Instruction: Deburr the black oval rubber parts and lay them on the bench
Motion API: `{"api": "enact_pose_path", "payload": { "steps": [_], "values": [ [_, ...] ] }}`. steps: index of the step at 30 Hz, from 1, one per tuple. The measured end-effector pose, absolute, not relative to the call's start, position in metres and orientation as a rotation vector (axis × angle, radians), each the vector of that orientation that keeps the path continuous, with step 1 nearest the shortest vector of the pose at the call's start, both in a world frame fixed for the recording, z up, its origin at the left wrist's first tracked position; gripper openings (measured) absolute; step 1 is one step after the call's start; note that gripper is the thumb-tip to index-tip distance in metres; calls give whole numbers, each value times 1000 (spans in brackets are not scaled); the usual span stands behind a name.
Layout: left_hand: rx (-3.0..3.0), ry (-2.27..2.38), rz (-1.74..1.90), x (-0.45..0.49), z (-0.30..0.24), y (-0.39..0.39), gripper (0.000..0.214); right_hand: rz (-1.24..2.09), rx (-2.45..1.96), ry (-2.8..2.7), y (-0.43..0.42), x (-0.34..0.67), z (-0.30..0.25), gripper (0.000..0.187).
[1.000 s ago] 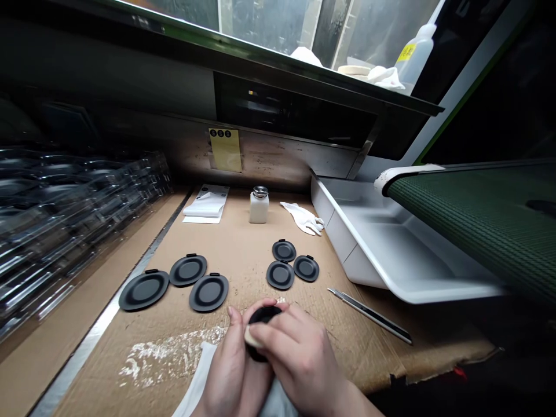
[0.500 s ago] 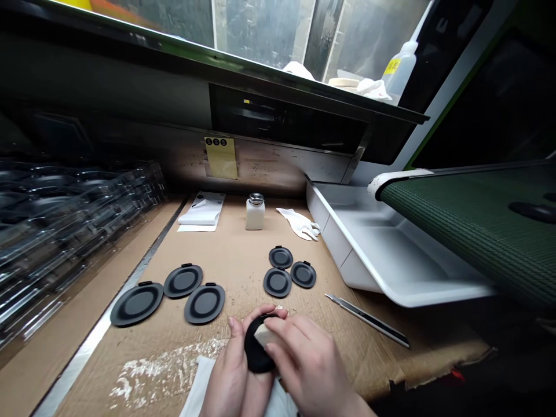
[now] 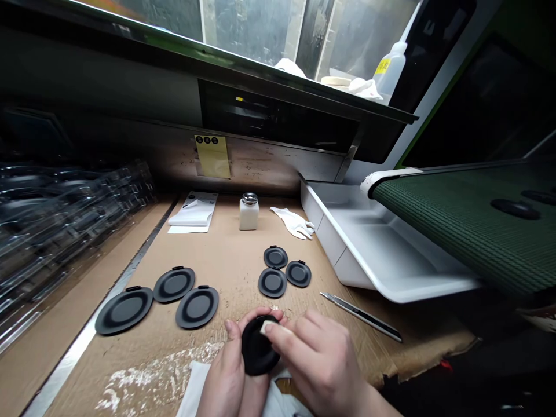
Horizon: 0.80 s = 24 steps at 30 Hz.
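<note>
Cardboard-topped bench (image 3: 234, 255), toward near edge: left hand (image 3: 228, 373) cradles black disc (image 3: 254, 351); right hand (image 3: 328, 359) pinches pale pad (image 3: 264, 328), shifted rimward, baring disc's middle.

Pale piece (image 3: 263, 328), perhaps foam, partly hidden.

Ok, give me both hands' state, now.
Left hand: cupped, holding a black disc.
Right hand: closed, pinching a pale pad at the disc's face.

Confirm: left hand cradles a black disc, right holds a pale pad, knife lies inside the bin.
Not quite: the head view shows the knife lying on the cardboard, outside the bin. The left hand cradles the black disc; the right hand holds the pale pad.
</note>
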<state>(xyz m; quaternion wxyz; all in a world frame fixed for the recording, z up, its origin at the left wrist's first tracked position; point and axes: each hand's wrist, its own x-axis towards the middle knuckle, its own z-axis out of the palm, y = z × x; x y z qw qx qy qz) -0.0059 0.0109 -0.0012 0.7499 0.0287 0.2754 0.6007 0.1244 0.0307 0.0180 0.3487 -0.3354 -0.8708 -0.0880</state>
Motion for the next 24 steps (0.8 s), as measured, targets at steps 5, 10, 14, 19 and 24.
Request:
{"api": "enact_pose_path", "payload": {
  "steps": [5,10,14,19,24],
  "values": [
    [10,681,1356,-5,2,9,30,-254,-937,-2142,35,88,7,22],
    [28,701,1359,-5,1,10,31,81,-977,-1987,47,81,18,18],
    [173,730,1341,-7,3,8,39,212,-1043,-1756,56,124,30,24],
    [165,695,1289,-6,5,8,41,65,-935,-2093,56,164,34,18],
    [81,598,1246,-6,-2,12,43,-87,-678,-2389,48,138,36,20]
  ]
}}
